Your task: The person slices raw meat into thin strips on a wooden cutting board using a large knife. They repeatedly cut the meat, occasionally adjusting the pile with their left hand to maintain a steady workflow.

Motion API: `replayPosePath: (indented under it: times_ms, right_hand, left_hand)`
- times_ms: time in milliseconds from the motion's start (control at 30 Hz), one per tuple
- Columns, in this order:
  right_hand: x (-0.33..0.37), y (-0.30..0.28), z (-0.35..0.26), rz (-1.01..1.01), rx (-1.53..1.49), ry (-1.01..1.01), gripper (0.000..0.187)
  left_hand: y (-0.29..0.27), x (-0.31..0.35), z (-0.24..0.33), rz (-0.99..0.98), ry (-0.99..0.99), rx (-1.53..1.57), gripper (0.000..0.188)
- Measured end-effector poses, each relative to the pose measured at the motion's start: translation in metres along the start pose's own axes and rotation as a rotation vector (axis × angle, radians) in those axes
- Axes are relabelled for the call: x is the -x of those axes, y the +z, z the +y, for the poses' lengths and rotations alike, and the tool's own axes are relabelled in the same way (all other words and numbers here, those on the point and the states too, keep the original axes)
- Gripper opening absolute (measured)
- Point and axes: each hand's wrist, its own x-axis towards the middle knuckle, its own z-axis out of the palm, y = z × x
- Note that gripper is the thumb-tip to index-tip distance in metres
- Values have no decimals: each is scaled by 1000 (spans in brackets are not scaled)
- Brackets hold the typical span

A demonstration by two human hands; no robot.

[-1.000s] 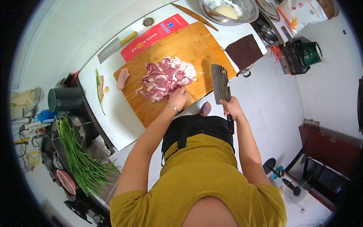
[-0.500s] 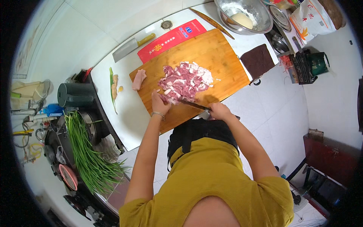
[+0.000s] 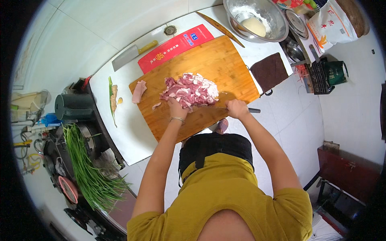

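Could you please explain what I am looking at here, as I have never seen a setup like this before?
Of course. There is no machine at work: the left grip and right grip are simply a person's bare hands. A wide camera worn on the head looks down past the shirt, so straight edges bend near the rim.

On the white table lies a wooden cutting board with a heap of cut meat and a separate pale piece. Left of the board are ginger and a green stalk; behind it, a cleaver and a red packet.

The right grip holds a dark-handled knife, its blade seen nearly edge-on. The left grip touches the heap's near edge.
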Motion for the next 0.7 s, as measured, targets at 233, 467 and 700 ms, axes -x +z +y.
replayPosePath:
  times_ms: [233,467,700]
  right_hand:
    - [-23,-31,35,79,66,-17,22]
    - [-17,-56,42,106,132,-51,17]
    - [29,-16,23,154,-186,64,18]
  left_hand:
    - [35,-12,27,119,13,167,80]
    - [28,-4,50,177,10,239,94]
    - [-37,4,-44,242,-14,-8,81]
